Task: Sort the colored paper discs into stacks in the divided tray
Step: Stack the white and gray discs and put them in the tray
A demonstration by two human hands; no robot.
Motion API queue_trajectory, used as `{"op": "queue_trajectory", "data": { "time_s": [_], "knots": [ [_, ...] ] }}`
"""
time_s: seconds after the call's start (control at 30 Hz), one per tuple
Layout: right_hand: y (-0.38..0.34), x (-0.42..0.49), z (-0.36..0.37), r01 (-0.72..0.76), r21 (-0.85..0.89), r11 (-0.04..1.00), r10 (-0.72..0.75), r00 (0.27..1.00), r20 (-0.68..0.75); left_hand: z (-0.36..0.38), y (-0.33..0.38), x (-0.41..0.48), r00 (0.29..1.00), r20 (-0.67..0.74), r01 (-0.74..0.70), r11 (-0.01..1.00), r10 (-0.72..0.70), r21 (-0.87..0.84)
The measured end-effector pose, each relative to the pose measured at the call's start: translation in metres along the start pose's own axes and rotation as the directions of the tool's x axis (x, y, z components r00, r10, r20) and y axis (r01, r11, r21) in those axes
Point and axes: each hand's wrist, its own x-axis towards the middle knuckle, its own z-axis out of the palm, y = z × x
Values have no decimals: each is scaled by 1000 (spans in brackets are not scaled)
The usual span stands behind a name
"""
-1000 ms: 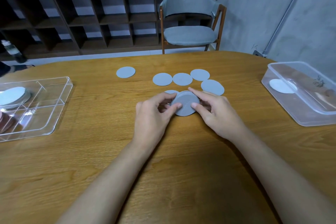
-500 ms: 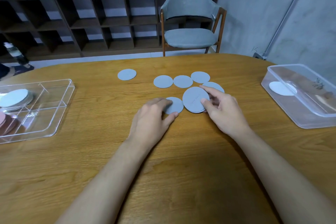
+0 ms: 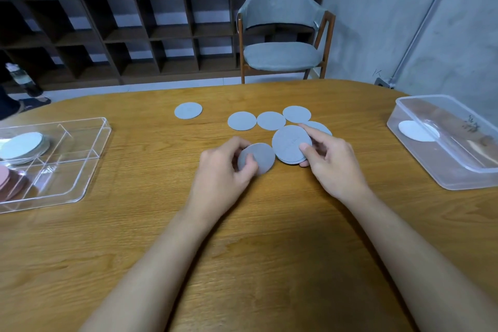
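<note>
Your right hand (image 3: 331,167) has its thumb and fingers curled round the edge of a small stack of grey discs (image 3: 289,143), tipped up on edge just off the table (image 3: 269,250). Your left hand (image 3: 223,170) pinches a single grey disc (image 3: 258,156), thumb on its face and fingers curled behind, just beside that stack.

Four more grey discs lie flat farther out: one (image 3: 188,110) off on its own to the left, and three in a row (image 3: 241,121) (image 3: 270,120) (image 3: 296,114). A fifth (image 3: 320,127) peeks out behind your right fingers.

The divided tray (image 3: 105,132) sits well apart on your left, with a white stack (image 3: 23,145) in a far compartment and a pink stack (image 3: 8,180) in a nearer one.

These discs look thin, light and a little bendy, so they will probably slide over each other and lie tight to the wood. Judging by that, take each flat one at its rim, tipping an edge up with a fingertip. Hold the stack across its edges, lightly, so it stays square and nothing creases.
</note>
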Motion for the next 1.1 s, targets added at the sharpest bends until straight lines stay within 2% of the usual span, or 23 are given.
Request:
{"op": "queue_trajectory", "data": {
  "time_s": [0.1, 0.27, 0.4, 0.53, 0.67, 0.77, 1.1],
  "knots": [
    [-3, -1, 0, 15, 16, 1000, -15, 1000, 21, 0, 5, -1, 994, -3, 108, 982, -109, -153],
    [-11, -8, 8, 107, 61, 992, -115, 982, 153, 8, 6, -2, 985, 18, 172, 953, -173, -248],
    [-12, -10, 11, 151, 65, 986, -161, 966, 201, 11, 8, -3, 978, 45, 209, 939, -205, -274],
    [-13, -9, 11, 136, 59, 989, -146, 964, 224, 12, 7, -3, 988, 16, 156, 970, -156, -184],
    [-17, -13, 7, 166, -54, 985, -148, 958, 245, 11, 5, -3, 998, -53, 36, 990, -43, -137],
    [-19, -14, 7, 204, -108, 973, -176, 959, 224, 9, 3, -3, 998, -55, -18, 992, 12, -124],
    [-14, -12, 3, 262, -134, 956, -235, 954, 188, 12, 8, -6, 999, -34, 22, 979, -30, -202]
  ]
}}
